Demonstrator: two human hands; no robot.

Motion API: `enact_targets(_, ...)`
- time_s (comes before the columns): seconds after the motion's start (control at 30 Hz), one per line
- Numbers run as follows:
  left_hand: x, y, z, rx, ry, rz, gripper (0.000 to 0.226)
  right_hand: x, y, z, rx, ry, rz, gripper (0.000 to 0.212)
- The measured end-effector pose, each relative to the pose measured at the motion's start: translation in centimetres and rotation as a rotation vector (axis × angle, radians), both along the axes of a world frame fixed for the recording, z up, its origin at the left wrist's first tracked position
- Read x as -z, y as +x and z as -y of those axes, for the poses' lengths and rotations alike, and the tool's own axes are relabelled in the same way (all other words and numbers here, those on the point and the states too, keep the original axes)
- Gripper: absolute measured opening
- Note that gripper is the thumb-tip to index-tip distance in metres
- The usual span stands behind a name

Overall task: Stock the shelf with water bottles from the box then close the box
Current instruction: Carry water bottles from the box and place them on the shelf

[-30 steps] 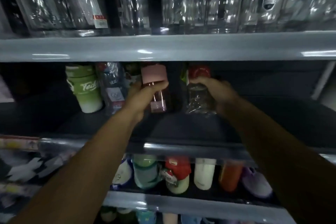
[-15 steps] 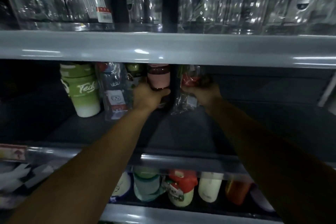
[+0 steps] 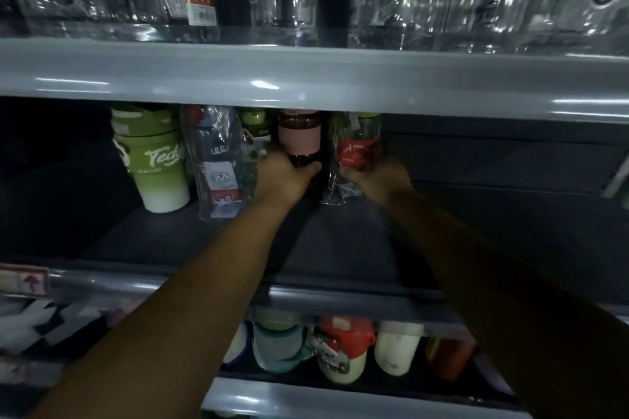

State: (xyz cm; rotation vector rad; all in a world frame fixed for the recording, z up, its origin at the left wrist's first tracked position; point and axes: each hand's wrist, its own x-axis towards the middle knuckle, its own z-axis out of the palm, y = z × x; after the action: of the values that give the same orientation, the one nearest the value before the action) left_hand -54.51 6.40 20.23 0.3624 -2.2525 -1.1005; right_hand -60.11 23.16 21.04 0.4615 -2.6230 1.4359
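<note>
I see left hand curled round the base of the pink-banded bottle. Right hand grips the plastic-wrapped red-label bottle. Both stand deep on the middle shelf. Green cup reads "Ted…"; red label's print too blurred.

The shelf edge is smooth, glossy grey above a matt dark shelf floor; the pink-banded bottle looks like dark translucent plastic with a matt sleeve, the red-labelled bottle wears crinkled clear film, and the green cup is smooth
</note>
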Motion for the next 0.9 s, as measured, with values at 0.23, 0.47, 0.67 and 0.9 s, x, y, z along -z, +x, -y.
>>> enact_targets(0.23,0.2,4.2,0.3,0.067,-0.019,0.067,0.034,-0.9,2.7,-4.8,-0.01,0.187,-0.013,0.051)
enact_targets(0.47,2.4,11.8,-5.4,0.294,-0.017,-0.093,0.039,0.1,11.1,-12.7,0.056,0.219,-0.401,0.02)
enact_targets(0.67,4.5,20.1,-15.0,0.457,-0.147,-0.133,0.045,3.9,21.5,-24.1,0.051,0.023,-0.531,0.029)
enact_targets(0.9,13.1,27.4,-32.0,0.7,-0.079,0.003,0.04,13.2,36.2,-40.8,0.367,-0.051,-0.277,0.029)
